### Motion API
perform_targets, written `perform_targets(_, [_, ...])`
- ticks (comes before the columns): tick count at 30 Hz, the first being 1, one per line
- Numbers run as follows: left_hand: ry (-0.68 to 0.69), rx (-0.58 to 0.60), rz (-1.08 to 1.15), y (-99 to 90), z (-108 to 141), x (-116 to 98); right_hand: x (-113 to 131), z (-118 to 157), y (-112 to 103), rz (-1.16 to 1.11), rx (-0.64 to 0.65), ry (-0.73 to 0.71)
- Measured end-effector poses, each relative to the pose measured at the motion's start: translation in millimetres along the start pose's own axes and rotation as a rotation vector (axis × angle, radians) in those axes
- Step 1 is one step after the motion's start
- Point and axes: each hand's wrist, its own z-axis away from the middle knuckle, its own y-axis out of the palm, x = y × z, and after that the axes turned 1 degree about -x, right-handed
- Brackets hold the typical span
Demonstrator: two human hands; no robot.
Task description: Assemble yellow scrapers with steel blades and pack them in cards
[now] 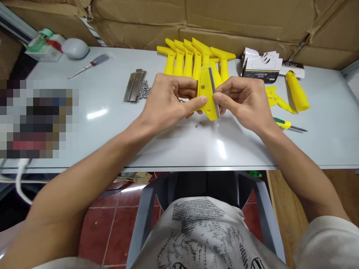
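A yellow scraper (206, 98) with two screws in its face is held up over the middle of the table. My left hand (171, 97) is closed around its handle side, the thumb pressed on the yellow plastic. Along the scraper's right edge runs a metal blade (214, 91), which my right hand (242, 99) pinches between thumb and fingers. Several small screws (199, 124) lie on the table just below. To the left are a stack of metal blades (135, 86) and a pile of screws (144, 89). Behind my hands, several yellow scraper handles (188, 56) lie in a row.
White-and-black packaging cards (262, 67), a yellow handle (297, 91) and a green-and-yellow screwdriver (288, 124) lie to the right. Another screwdriver (89, 65) and a white rounded object (75, 48) are at the back left. Cardboard (140, 22) lines the table's (92, 142) far side.
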Motion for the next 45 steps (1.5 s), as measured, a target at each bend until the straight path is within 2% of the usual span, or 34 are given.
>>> perform_targets(7, [-0.018,0.011,0.001,1.8,1.5,-2.8,-3.9,2.0,2.9,0.033,-0.023,-0.025])
perform_targets(11, [-0.038,-0.061,0.002,-9.3,-3.1,0.9,-9.2,-1.6,-6.4,0.013,-0.06,0.026])
perform_targets(13, [-0.021,-0.122,0.042,-19.0,-8.9,7.0,-14.4,-3.2,-14.1,0.092,0.005,0.052])
perform_targets(15, [0.004,-0.157,0.092,-27.8,-14.9,13.4,-19.1,-2.9,-18.0,0.21,0.159,0.051])
perform_targets(17, [-0.001,-0.18,0.119,-32.9,-19.1,18.1,-21.1,-0.2,-15.1,0.309,0.274,0.016])
perform_targets(18, [-0.018,-0.19,0.116,-33.9,-20.4,19.7,-21.0,1.9,-11.4,0.343,0.293,-0.006])
perform_targets(21, [-0.062,-0.217,0.072,-33.4,-21.9,22.9,-17.9,9.3,3.6,0.416,0.266,-0.055])
perform_targets(26, [-0.031,-0.227,0.088,-33.2,-24.9,29.5,-15.8,18.0,20.7,0.558,0.239,-0.092])
perform_targets(31, [0.001,-0.202,0.125,-33.2,-27.5,34.8,-18.7,19.0,24.3,0.566,0.274,-0.091])
perform_targets(37, [-0.002,-0.176,0.052,-30.4,-24.9,33.7,-21.4,16.8,20.8,0.534,0.329,-0.137])
perform_targets(39, [0.004,-0.157,0.029,-27.8,-22.0,31.9,-18.5,16.4,17.5,0.506,0.288,-0.179])
perform_targets(43, [-0.008,-0.171,0.029,-14.4,-11.2,20.7,-6.7,15.2,11.5,0.357,-0.022,-0.249])
perform_targets(45, [-0.022,-0.163,0.036,-5.0,-4.2,13.3,-1.6,14.6,11.1,0.279,-0.124,-0.24])
